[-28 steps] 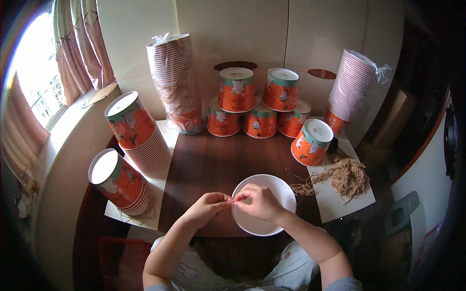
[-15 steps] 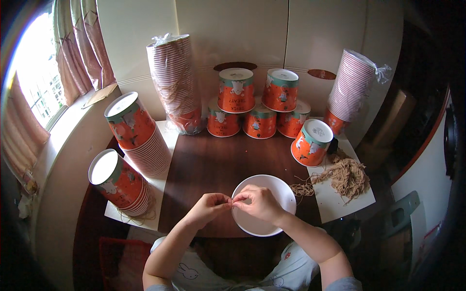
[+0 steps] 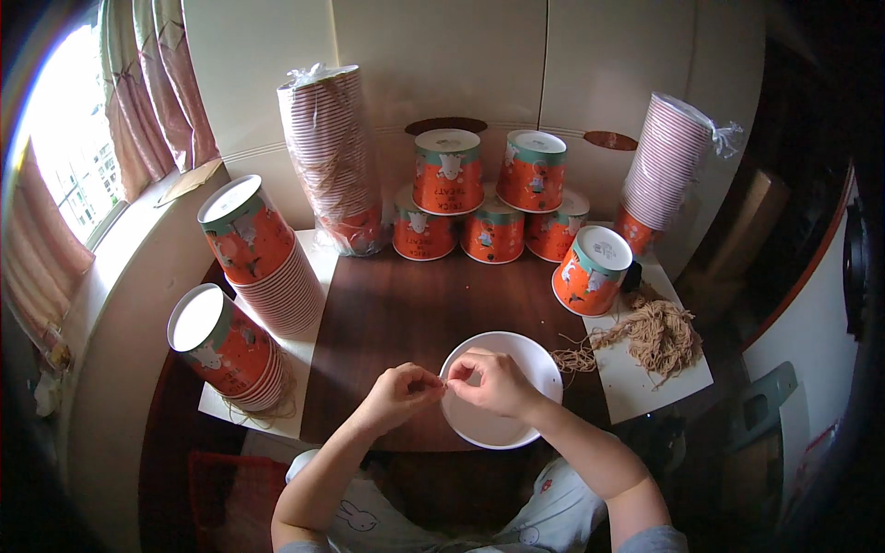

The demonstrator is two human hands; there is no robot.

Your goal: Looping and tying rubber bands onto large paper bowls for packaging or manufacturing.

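White bowl point(image 3: 516, 419) on table point(image 3: 406, 313); twine pile point(image 3: 656, 334) right, cup stacks point(image 3: 258, 276) left.

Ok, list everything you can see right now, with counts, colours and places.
white bucket: 1, open mouth up, under the hands
pyramid of buckets: 5, orange, lidded, back centre
tipped bucket: 1, orange, right
wrapped bucket stacks: 2, back left and back right
tilted bucket stacks: 2, orange, left
twine bundle: 1, tan, on white sheet, right
table: 1, dark brown
curtain: pink, left window
left hand, right hand: fingertips pinched together over white bucket
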